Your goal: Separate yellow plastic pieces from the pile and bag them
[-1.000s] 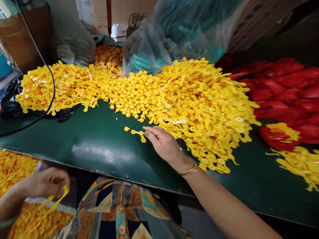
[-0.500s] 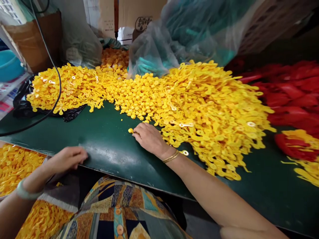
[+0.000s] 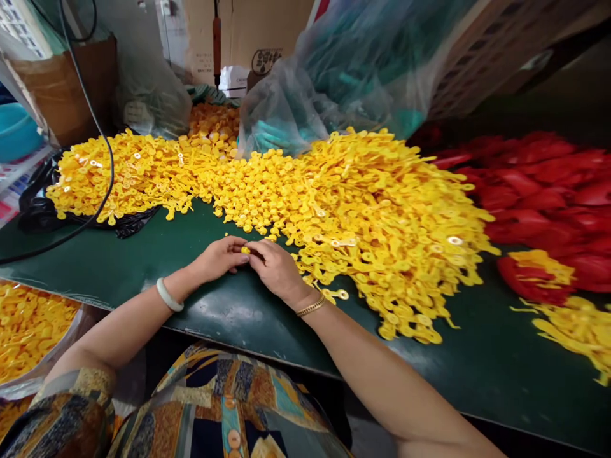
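Observation:
Both hands meet over the green tabletop, fingertips close together. A small yellow plastic piece shows between them; its exact shape is partly hidden by the fingers. My left hand comes from the left, its fingers closed around the piece. My right hand pinches at the same piece from the right. Just beyond the hands lies a heap of small round yellow caps. To the right rises a large pile of flat yellow plastic pieces with ringed ends.
Another yellow pile lies at the left on black plastic, crossed by a black cable. Red plastic parts fill the right side. Clear bags stand behind. A container of yellow pieces sits below the table's left edge.
My left hand has moved from the table's front edge up and right to meet my right hand. The yellow piece by the right fingers is now between both hands.

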Demonstrator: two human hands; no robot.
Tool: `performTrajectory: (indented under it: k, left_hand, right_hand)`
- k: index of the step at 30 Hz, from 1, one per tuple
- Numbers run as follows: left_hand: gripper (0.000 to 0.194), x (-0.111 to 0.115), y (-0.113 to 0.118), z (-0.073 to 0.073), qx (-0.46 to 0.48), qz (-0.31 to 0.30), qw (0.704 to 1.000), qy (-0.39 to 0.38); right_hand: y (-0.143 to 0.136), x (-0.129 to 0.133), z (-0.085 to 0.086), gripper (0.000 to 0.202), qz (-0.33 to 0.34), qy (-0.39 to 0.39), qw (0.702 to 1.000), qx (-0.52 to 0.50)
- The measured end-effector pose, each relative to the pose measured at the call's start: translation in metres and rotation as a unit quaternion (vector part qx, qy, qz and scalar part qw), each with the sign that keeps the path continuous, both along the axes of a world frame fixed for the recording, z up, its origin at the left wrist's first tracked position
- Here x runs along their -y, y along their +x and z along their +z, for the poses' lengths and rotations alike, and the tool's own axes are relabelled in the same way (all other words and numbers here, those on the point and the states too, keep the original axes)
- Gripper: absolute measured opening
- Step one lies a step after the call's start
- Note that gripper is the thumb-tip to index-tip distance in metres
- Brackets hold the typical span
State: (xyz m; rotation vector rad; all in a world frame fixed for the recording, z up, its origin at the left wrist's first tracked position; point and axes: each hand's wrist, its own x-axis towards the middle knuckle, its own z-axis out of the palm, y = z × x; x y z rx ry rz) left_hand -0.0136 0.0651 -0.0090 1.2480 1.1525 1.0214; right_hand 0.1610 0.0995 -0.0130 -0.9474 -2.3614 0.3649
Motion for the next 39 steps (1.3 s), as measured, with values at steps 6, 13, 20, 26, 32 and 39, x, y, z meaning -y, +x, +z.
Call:
performTrajectory:
  k: [6, 13, 20, 26, 32, 39]
  left_hand:
    - [0.038, 0.013, 0.001, 0.0, 0.172, 0.052, 0.981, -0.08]
    - [0.039, 0.016, -0.002, 0.007, 0.196, 0.027, 0.974, -0.108]
    - [0.04, 0.015, -0.005, 0.004, 0.209, 0.014, 0.97, -0.119]
    - [0.035, 0.015, -0.005, 0.0, 0.224, 0.009, 0.967, -0.123]
    - [0.037, 0.017, 0.0, 0.001, 0.248, -0.016, 0.96, -0.128]
    - [0.035, 0.016, 0.0, 0.001, 0.27, 0.007, 0.955, -0.126]
  right_hand:
    - [0.003, 0.006, 0.005, 0.032, 0.08, -0.012, 0.995, -0.049]
    - [0.043, -0.007, 0.026, 0.023, -0.017, 0.02, 0.999, 0.02]
    - [0.037, 0.002, 0.026, 0.02, 0.073, 0.071, 0.981, 0.166]
    - [0.027, 0.001, 0.021, 0.012, 0.031, 0.018, 0.993, 0.115]
    - [0.019, 0.016, 0.031, 0.012, -0.049, -0.069, 0.996, 0.021]
    - [0.008, 0.03, 0.02, 0.009, -0.07, -0.036, 0.995, -0.053]
